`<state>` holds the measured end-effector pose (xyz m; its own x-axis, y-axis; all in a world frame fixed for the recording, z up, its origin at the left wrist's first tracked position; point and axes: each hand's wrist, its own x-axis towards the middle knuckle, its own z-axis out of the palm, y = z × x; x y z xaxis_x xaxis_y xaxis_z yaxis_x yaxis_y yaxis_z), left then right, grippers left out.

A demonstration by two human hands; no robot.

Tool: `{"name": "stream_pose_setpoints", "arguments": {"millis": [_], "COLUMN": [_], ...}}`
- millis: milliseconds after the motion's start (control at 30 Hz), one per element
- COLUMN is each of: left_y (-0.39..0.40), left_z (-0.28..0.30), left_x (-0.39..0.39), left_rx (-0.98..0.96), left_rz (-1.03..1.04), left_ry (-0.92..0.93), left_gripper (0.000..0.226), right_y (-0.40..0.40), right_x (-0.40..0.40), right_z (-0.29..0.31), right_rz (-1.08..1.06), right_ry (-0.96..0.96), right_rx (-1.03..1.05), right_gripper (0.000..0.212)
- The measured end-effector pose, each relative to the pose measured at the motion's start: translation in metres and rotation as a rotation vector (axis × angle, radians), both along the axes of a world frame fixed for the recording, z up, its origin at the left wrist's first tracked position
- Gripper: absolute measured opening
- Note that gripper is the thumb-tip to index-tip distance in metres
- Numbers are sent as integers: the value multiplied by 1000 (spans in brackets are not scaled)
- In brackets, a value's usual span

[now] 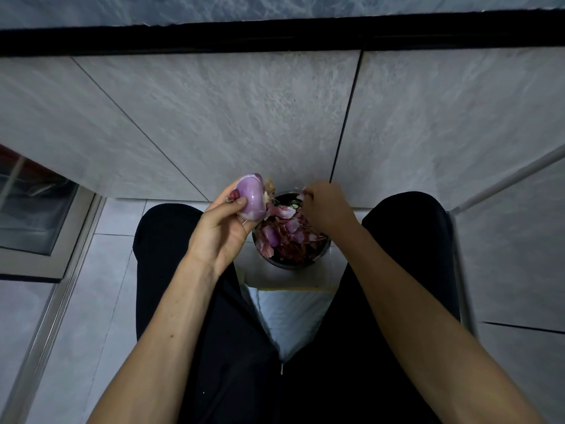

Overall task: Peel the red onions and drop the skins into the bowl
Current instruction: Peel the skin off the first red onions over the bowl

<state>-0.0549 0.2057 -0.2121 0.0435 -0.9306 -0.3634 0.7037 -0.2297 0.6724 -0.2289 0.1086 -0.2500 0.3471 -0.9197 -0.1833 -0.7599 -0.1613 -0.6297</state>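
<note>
Left hand (224,223) cups the peeled onion (251,195) just left of the bowl (292,261), fingers curled round it, clear of scraps; right hand (325,206) hovers over the bowl, fingertips pinching a skin (302,191) so it falls inside

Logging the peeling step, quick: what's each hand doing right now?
Left hand: holds the peeled red onion.
Right hand: over the bowl, pinching a skin piece.
</note>
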Motion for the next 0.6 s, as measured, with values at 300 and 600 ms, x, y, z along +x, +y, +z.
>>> {"name": "stream_pose_setpoints", "arguments": {"millis": [300, 600], "left_y": [3, 0], "left_z": [2, -6], "left_x": [2, 0], "left_rx": [7, 120], "left_rz": [-17, -38], "left_ry": [70, 22], "left_gripper": [79, 68], "right_y": [3, 14], "right_x": [0, 2], "right_z": [1, 25], "right_rz": [-74, -15], "right_ry": [28, -625], "right_rx": [-39, 258], "right_gripper": [44, 11]}}
